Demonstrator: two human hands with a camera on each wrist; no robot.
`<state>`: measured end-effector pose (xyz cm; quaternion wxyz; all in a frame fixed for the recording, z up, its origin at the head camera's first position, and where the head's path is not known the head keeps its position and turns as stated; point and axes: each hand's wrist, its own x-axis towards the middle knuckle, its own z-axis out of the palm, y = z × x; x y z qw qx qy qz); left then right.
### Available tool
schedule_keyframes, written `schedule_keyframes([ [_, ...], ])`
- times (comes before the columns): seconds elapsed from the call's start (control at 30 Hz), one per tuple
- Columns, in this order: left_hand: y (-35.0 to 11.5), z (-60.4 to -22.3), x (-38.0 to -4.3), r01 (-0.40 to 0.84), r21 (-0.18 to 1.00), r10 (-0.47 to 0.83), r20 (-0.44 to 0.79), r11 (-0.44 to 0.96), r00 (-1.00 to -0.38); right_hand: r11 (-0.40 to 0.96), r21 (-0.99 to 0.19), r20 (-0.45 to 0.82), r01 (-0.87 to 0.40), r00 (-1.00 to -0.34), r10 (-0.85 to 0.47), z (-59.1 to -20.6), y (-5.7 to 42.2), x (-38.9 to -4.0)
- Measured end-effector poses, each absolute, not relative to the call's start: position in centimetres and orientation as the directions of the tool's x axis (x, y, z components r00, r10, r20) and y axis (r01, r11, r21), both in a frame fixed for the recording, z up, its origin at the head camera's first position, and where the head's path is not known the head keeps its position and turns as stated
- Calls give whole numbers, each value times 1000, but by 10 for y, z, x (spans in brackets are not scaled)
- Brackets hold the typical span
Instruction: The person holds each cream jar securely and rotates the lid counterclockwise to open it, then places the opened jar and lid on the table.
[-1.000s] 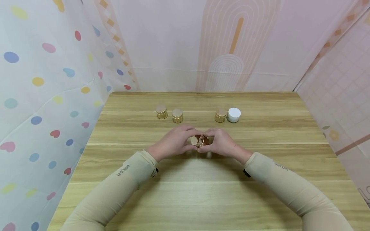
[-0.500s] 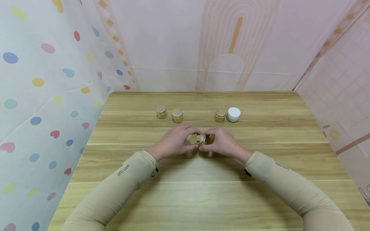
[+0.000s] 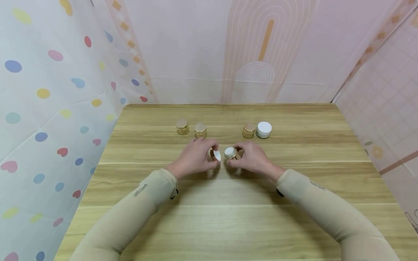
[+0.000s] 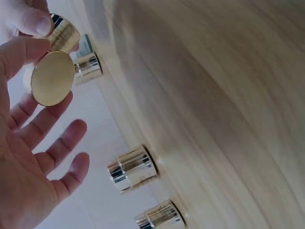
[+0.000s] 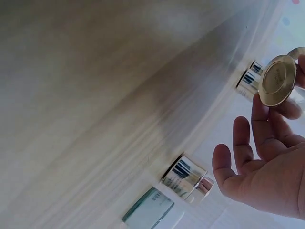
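Your left grip (image 3: 196,156) pinches the round, metallic-gold lid (image 3: 217,155), white underneath; your right grip (image 3: 253,157) pinches the cylindrical, metallic-gold jar (image 3: 230,153), just apart from it near the frame's centre. Both look light, stiff and probably slick, so hold their side walls. Half a second ago they overlapped; now a gap parts them, showing white inside.

On the table (image 3: 209,224), two jars (image 3: 182,127) stood behind the left hand (image 3: 194,156) and two others (image 3: 263,129) behind the right hand (image 3: 253,157), whose held jar (image 3: 230,153) was just right of the left hand's lid (image 3: 217,155).
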<state>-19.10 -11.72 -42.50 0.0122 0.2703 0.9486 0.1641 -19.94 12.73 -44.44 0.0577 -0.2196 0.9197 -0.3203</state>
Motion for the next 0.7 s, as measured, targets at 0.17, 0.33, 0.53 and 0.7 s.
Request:
schedule_keyframes([
  [0.17, -108, -429, -201, 394, 294, 410, 9, 871, -912, 720, -610, 16, -331, -913, -407, -446, 123, -210],
  [0.33, -91, -435, -217, 293, 296, 312, -18, 909, -950, 769, -568, 8, -294, -936, -352, -446, 115, -225],
  [0.53, -75, -441, -236, 195, 259, 208, -25, 946, -978, 842, -487, -26, -232, -960, -280, -444, 106, -241],
  [0.7, -67, -444, -251, 138, 263, 151, -30, 955, -988, 850, -497, -52, -176, -971, -231, -445, 100, -255],
])
